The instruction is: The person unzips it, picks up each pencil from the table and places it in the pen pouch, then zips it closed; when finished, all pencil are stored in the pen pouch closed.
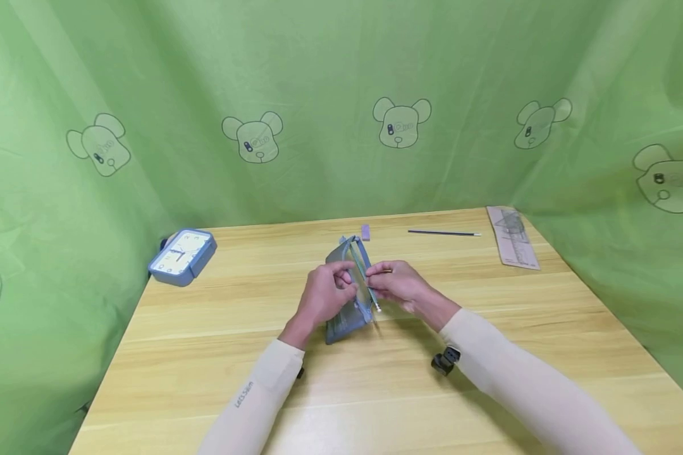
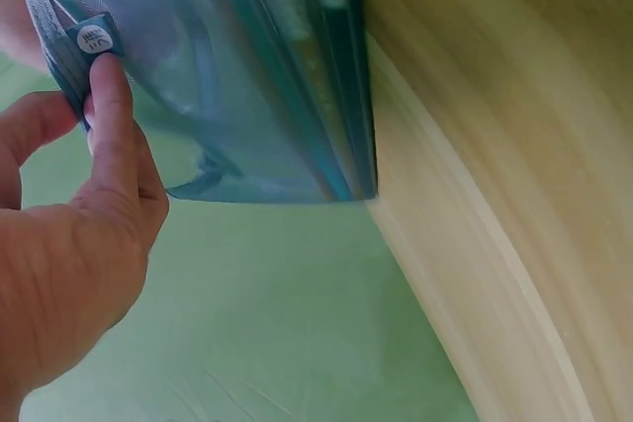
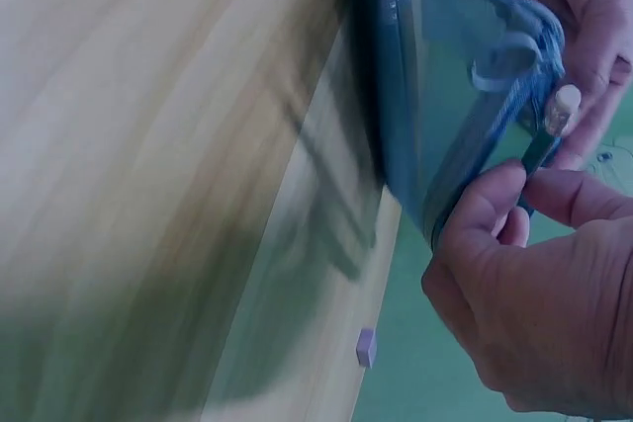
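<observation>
A blue see-through pencil case (image 1: pixel 341 327) stands on its side on the table, its zipped top edge parted. My left hand (image 1: pixel 323 292) pinches that edge near a small round white label (image 2: pixel 95 39). Several long, thin things show through the mesh (image 2: pixel 287 76) in the left wrist view. Between thumb and fingers, my right hand (image 1: pixel 401 285) holds a green pencil (image 3: pixel 540 151) with a white eraser end, beside the case's opening. The pencil lies along the opening; its far end is hard to make out.
A blue clock (image 1: pixel 183 256) lies at the table's left edge. Behind the case is a purple eraser (image 1: pixel 365 232). Farther right are a dark pencil (image 1: pixel 444 232) and a pack of clear rulers (image 1: pixel 513 237). Green curtains (image 1: pixel 330 177) surround the wooden table (image 1: pixel 227 309).
</observation>
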Available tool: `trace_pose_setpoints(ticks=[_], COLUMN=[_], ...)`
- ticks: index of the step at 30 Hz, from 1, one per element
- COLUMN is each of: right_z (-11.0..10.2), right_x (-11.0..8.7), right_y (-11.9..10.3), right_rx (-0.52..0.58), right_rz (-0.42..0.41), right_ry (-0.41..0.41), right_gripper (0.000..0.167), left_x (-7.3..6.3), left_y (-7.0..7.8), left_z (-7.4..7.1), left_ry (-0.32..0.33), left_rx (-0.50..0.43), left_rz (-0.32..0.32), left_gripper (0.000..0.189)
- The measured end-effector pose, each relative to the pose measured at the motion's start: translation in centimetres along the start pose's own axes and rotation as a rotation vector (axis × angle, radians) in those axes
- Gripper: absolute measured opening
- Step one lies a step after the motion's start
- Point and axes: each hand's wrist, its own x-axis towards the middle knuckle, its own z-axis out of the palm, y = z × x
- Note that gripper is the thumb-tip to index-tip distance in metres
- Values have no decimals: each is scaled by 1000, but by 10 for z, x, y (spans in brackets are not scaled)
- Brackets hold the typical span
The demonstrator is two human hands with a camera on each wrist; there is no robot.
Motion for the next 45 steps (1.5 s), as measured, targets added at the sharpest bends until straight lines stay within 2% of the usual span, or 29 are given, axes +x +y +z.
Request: trace_pose_setpoints(ticks=[4,7,13,20,22,26,29,34,38,42,45], right_z=[11,18,24,24,23,18,13,9,5,5,10], right_x=[6,7,11,12,11,10,11,13,13,12,14], right_y=[-3,-7,-10,-4,-3,-4,-7,-9,-11,-14,-13], right_rx=[-21,-32,-64,-202,-236,-294,-292,-215,-147,-133,-140], right_rz=[20,36,19,-65,-73,-50,7,107,119,80,48], right_ry=[6,24,59,110,102,20,-55,-117,-88,-42,-18], right_gripper=[21,18,14,11,10,9,13,14,10,8,7], left_x=[0,1,2,3,3,3,3,1,2,3,4], left_y=[-1,-3,-6,-6,-6,-5,-4,-4,-4,-5,-5], left_z=[4,7,7,5,5,5,6,7,7,6,6], left_ry=[-31,-24,35,113,120,124,122,106,71,36,39], left_rx=[17,26,31,22,21,30,35,31,23,11,-6], left_rz=[16,18,4,-3,-4,-3,-3,-15,-28,-28,-32], left_gripper=[44,43,42,45,44,43,43,43,43,43,43])
